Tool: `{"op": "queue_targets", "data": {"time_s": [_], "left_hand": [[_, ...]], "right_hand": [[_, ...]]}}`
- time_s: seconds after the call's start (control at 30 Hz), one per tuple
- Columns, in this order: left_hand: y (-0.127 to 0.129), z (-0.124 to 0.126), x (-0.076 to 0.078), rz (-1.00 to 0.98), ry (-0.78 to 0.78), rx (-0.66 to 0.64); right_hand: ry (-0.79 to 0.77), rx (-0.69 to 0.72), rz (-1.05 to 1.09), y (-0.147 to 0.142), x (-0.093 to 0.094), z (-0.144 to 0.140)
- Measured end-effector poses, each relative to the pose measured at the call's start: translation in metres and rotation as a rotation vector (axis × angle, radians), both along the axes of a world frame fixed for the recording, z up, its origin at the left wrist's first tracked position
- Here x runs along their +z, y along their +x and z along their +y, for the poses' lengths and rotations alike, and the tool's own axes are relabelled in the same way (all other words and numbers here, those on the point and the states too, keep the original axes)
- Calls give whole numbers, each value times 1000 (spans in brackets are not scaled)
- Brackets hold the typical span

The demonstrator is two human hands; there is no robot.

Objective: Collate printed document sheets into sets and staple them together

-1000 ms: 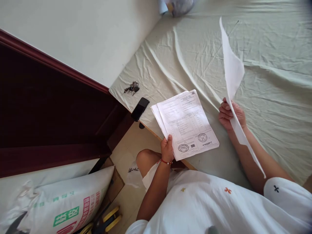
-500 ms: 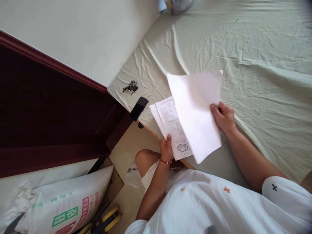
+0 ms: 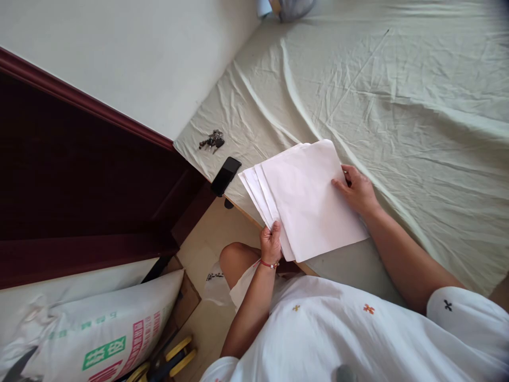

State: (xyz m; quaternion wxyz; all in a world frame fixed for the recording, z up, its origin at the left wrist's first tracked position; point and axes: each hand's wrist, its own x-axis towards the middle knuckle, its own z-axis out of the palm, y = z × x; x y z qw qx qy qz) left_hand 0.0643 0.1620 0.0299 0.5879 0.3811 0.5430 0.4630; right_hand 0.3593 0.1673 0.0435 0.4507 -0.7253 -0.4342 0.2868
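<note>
A fanned stack of paper sheets [image 3: 314,201] lies over the bed's front edge, its top sheet blank side up. My left hand [image 3: 271,241], with a red beaded string at the wrist, pinches the stack's near left edge, thumb on top. At the right edge, my right hand [image 3: 358,191] holds the paper, with its thumb on the top sheet; its other fingers are partly hidden. The printed sides of the sheets are covered. Left of the stack, a black phone [image 3: 226,176] rests at the bed's edge.
A bunch of keys [image 3: 212,140] lies beyond the phone on the wrinkled pale green bed sheet [image 3: 417,106]. A dark red wooden panel [image 3: 79,170] stands at left. Below it are a stuffed white sack [image 3: 119,323] and a yellow-and-black object [image 3: 178,355] on the floor.
The lifted sheet has come down flat onto the stack, covering the printed, stamped page. My right hand has lowered slightly with it, while my left hand keeps its place.
</note>
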Motion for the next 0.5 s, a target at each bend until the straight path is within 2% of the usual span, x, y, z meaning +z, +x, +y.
{"op": "queue_targets", "data": {"time_s": [0.17, 0.33, 0.5], "left_hand": [[2, 1, 4, 11, -6, 27], [3, 2, 5, 23, 7, 31], [5, 2, 7, 15, -5, 32]], "right_hand": [[-11, 18, 124, 0, 9, -5], [96, -131, 188, -2, 6, -4], [250, -255, 654, 0, 11, 1]]}}
